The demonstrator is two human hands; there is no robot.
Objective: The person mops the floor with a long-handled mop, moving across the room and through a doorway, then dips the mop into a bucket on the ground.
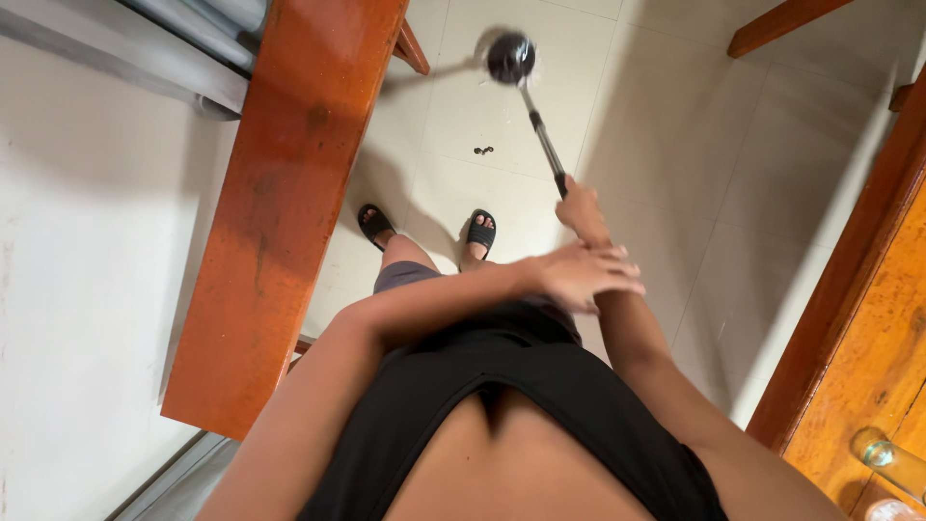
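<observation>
A long-handled mop [533,114], its dark head blurred on the tiled floor [675,145] ahead of two sandalled feet, is gripped by the closed right hand [579,205]. The left hand [579,275] lies open-fingered across the right forearm; small debris [483,150] remains on the tiles beside an orange wooden surface [289,193].

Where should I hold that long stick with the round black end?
Probably the stick's near end, from above, where the right hand already wraps it. The shaft is thin and straight there, while the round black head sits far out over the tiled floor.

Open tile floor [675,145] ahead; wooden bench [280,193] at left, wooden table [858,318] at right.
</observation>
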